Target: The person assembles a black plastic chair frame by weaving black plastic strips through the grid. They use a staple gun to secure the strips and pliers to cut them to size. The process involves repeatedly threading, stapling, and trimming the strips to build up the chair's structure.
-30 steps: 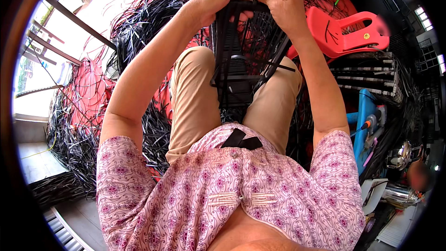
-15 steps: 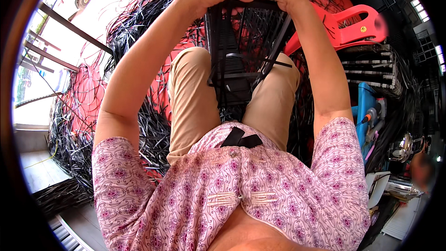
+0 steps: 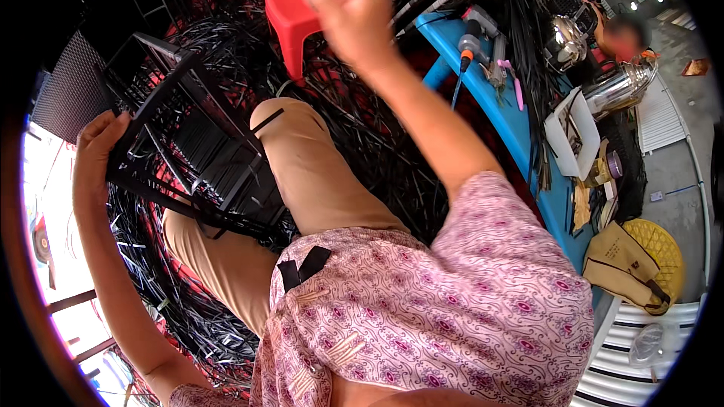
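Note:
A black furniture frame [image 3: 162,96] with straight bars and flat black strips stands tilted between my knees, toward the left. My left hand [image 3: 98,143] is closed round its far left corner. My right hand [image 3: 351,19] is raised over the floor, apart from the frame, in front of a red plastic chair [image 3: 290,19]. Motion smears its fingers, and whether they hold anything is unclear. A short black strip [image 3: 268,122] lies across my right knee.
Loose black strips [image 3: 362,154] heap over the red floor covering. At the right, a blue bench [image 3: 494,124] bears a grey tool with an orange collar [image 3: 467,45], a pink tool [image 3: 517,93] and a white container [image 3: 562,147]. Beyond is another person [image 3: 626,41].
My view has swung right. My hands, together at the frame's top before, are now apart: the left stays on the frame, the right has moved away. The frame now leans leftward.

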`<state>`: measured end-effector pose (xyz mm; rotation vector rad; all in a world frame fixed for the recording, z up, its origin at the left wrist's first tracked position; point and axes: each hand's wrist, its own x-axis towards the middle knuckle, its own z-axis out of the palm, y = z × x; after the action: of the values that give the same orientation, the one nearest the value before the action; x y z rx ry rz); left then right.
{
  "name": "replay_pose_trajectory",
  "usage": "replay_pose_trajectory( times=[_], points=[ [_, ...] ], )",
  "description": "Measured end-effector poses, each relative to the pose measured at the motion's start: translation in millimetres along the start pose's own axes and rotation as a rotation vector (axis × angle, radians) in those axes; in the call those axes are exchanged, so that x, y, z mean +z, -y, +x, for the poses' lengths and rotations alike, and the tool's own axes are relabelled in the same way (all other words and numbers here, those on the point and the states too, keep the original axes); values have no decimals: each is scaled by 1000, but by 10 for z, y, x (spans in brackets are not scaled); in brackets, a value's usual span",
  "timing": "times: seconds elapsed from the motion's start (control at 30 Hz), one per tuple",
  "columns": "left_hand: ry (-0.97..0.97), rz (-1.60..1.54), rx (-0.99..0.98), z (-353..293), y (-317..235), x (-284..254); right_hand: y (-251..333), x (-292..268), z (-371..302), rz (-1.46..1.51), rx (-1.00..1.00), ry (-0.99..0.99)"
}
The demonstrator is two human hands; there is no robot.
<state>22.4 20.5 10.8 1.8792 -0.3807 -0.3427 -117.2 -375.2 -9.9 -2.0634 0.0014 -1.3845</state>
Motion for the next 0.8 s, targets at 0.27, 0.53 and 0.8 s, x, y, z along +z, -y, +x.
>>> replay_pose_trajectory(
  times=[0.27, 0.53, 0.8],
  points=[
    [37, 1, 49, 116, 130, -38, -2131, -2052, 187, -1252, 778, 369],
    [-3, -26, -42, 163, 137, -76, -3083, -2201, 292, -1221, 1052, 470],
    [8, 0, 17, 216, 205, -96, -2972, -2969, 219, -478, 898, 24]
  ],
)
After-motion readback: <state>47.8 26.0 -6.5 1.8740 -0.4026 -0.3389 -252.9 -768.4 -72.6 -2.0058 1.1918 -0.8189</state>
